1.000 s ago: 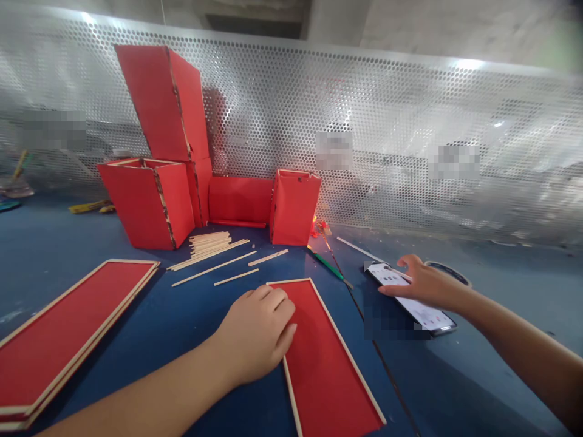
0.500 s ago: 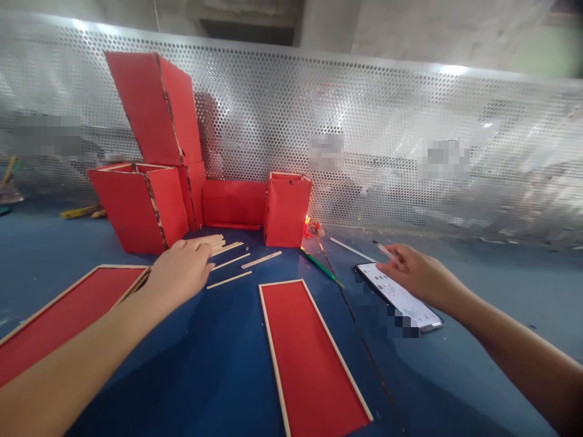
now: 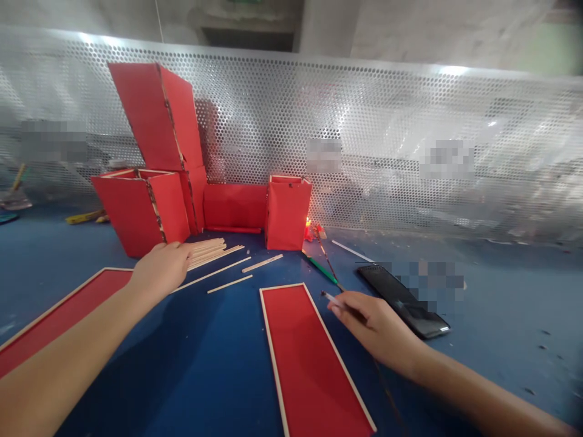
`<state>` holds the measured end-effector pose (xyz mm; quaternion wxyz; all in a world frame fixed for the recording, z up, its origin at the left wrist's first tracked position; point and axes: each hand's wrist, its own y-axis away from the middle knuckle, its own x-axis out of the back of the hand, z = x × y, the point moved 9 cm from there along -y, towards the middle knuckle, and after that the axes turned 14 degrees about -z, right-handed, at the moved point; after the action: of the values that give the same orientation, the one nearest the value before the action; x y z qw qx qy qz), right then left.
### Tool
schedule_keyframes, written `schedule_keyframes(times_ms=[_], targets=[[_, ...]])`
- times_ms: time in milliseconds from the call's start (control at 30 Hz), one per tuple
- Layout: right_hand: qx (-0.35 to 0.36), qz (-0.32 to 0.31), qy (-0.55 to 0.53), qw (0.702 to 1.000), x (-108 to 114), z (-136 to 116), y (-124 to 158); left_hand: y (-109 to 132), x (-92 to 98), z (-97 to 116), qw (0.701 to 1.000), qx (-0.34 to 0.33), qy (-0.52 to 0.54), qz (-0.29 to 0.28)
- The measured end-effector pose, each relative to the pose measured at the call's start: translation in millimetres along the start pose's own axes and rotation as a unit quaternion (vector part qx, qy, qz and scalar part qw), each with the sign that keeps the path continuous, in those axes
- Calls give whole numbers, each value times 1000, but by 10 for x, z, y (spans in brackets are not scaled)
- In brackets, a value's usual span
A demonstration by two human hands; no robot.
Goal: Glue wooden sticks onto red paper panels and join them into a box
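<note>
At the left, my left hand point(image 3: 161, 270) has its fingers curled over the near ends of a bundle of thin wooden sticks point(image 3: 209, 250). How many of them it grips is hidden. Several loose sticks lie beside the bundle, among them a flat stick point(image 3: 263, 263). My right hand point(image 3: 380, 328) pinches a whitish translucent glue stick point(image 3: 333, 299) with a dark tip, pointing left. Below and left of it lies a red panel point(image 3: 314, 358) edged with wooden strips. Another such panel point(image 3: 82, 306) is partly behind my left forearm.
Red box structures point(image 3: 155, 115) stand at the back left, joined by a low red piece point(image 3: 234, 206) to a smaller red box point(image 3: 288, 212). A lit candle point(image 3: 308, 227) burns beside it. A green-handled tool point(image 3: 322, 268) and a phone point(image 3: 401, 300) lie at right. Perforated metal point(image 3: 387, 109) backs the table.
My right hand has moved left and nearer with the glue stick, away from over the phone. The phone's screen has gone dark. My left hand has shifted slightly left along the sticks.
</note>
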<state>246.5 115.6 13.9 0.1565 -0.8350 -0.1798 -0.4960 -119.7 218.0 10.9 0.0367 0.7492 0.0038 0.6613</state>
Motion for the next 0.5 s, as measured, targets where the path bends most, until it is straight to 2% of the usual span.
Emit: schedule_keyframes(times_ms=[133,333,500], targets=[[22,13,-14,1000,-49,-3,21,-5,-43,-4,1000,18,6,-2],[7,27,-23,999,-31,113,26,-27,-113,-19,999,40,12,-10],[11,35,-30,999,-55,132,15,-28,-92,-37,998,45,37,-15]])
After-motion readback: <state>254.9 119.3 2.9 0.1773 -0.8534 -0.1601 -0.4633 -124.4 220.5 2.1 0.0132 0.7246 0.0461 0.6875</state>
